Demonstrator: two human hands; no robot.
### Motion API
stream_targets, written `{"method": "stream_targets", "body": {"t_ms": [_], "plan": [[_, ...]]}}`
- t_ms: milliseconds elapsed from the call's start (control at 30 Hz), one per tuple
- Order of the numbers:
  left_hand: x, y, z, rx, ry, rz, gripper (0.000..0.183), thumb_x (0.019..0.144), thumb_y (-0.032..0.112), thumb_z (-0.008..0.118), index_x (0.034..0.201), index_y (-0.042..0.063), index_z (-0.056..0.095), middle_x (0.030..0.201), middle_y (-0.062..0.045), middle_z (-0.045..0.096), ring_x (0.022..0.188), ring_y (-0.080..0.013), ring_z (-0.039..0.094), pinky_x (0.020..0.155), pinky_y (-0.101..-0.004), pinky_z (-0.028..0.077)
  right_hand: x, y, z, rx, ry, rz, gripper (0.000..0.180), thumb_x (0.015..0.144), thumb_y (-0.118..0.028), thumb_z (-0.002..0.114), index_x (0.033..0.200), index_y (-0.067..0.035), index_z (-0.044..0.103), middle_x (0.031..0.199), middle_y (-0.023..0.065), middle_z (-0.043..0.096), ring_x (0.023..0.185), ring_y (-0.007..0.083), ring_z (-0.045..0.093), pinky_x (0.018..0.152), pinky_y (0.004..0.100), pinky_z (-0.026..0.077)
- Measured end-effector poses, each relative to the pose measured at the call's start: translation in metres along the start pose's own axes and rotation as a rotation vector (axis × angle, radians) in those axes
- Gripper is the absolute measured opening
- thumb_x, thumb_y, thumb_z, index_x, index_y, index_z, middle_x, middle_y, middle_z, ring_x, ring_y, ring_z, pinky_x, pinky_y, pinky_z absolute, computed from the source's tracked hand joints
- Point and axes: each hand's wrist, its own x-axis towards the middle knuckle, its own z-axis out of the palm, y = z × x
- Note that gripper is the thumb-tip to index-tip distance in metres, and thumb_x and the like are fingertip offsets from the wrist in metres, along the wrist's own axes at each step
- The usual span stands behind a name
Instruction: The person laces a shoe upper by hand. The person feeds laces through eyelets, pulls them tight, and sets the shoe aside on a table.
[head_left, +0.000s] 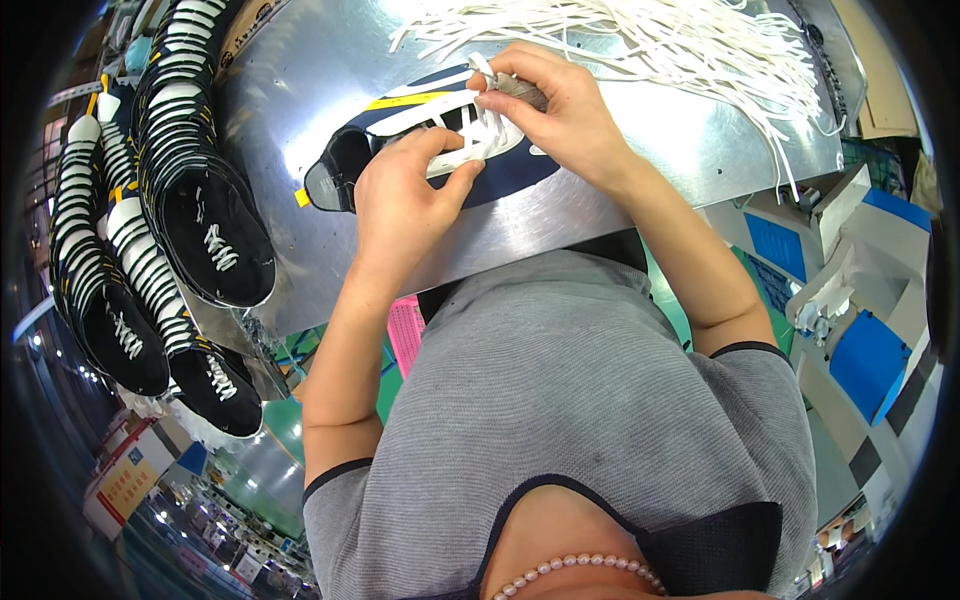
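A navy shoe upper (510, 176) with white trim, a yellow stripe and a black lining lies on the metal tabletop, its heel end towards the left. A white shoelace (480, 127) crosses its eyelets. My left hand (412, 187) rests over the upper's opening, thumb and forefinger on either side of the lacing; whether they pinch the lace is unclear. Above the toe end, my right hand (555, 105) pinches a looped part of the white lace between thumb and forefinger. A greyish wrapped tool handle (523, 91) sits within that hand; its tip is hard to make out.
Many loose white laces (637, 37) are heaped at the back right of the metal table (315, 277). Nested stacks of shoe uppers stand at the left, one stack (217, 240) on the table's edge, another (120, 330) farther out. Blue-and-white bins (870, 367) are at the right.
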Motion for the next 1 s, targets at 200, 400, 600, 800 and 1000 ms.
{"method": "stream_targets", "body": {"t_ms": [200, 400, 600, 800, 1000], "plan": [[0.0, 0.004, 0.007, 0.156, 0.108, 0.09, 0.023, 0.078, 0.023, 0.079, 0.089, 0.005, 0.07, 0.082, -0.011, 0.069, 0.077, -0.0289, 0.067, 0.07, -0.0372, 0.051, -0.033, -0.024, -0.009, 0.1, 0.124, 0.279, 0.024, 0.094, -0.015, 0.067, 0.112, -0.002, 0.058, 0.088, 0.0091, 0.066, 0.079, 0.0167, 0.065, 0.071, 0.0284, 0.051], [0.003, 0.0, 0.009, 0.194, 0.134, 0.129, 0.022, 0.078, 0.025, 0.078, 0.084, 0.006, 0.069, 0.076, -0.009, 0.067, 0.073, -0.0281, 0.065, 0.065, -0.0382, 0.049, -0.069, -0.02, 0.006, -0.042, -0.003, 0.281, 0.019, 0.095, -0.02, 0.064, 0.102, -0.003, 0.056, 0.081, 0.0133, 0.07, 0.073, 0.0278, 0.069, 0.065, 0.0357, 0.051], [0.003, -0.004, 0.009, 0.137, 0.111, 0.154, 0.022, 0.078, 0.027, 0.076, 0.082, 0.006, 0.069, 0.078, -0.009, 0.068, 0.071, -0.0293, 0.065, 0.065, -0.0398, 0.05, -0.064, -0.016, 0.008, -0.071, -0.024, 0.316, 0.018, 0.095, -0.02, 0.062, 0.096, -0.003, 0.056, 0.078, 0.0119, 0.07, 0.072, 0.0291, 0.069, 0.065, 0.0386, 0.051], [0.002, -0.01, 0.01, 0.021, 0.033, 0.23, 0.017, 0.076, 0.017, 0.078, 0.083, 0.005, 0.068, 0.075, -0.009, 0.064, 0.069, -0.0292, 0.064, 0.059, -0.0389, 0.047, -0.056, -0.021, 0.016, -0.141, -0.04, 0.373, 0.018, 0.094, -0.019, 0.062, 0.099, -0.003, 0.054, 0.078, 0.0129, 0.069, 0.071, 0.0325, 0.068, 0.066, 0.0424, 0.051], [-0.01, -0.01, 0.014, 0.015, 0.117, 0.265, 0.016, 0.076, 0.013, 0.078, 0.084, 0.005, 0.066, 0.073, -0.008, 0.059, 0.067, -0.0276, 0.06, 0.058, -0.0378, 0.045, -0.053, -0.014, 0.044, -0.198, 0.056, 0.359, 0.027, 0.092, -0.025, 0.067, 0.103, -0.007, 0.051, 0.081, 0.0137, 0.068, 0.074, 0.0362, 0.067, 0.065, 0.044, 0.052]]}}
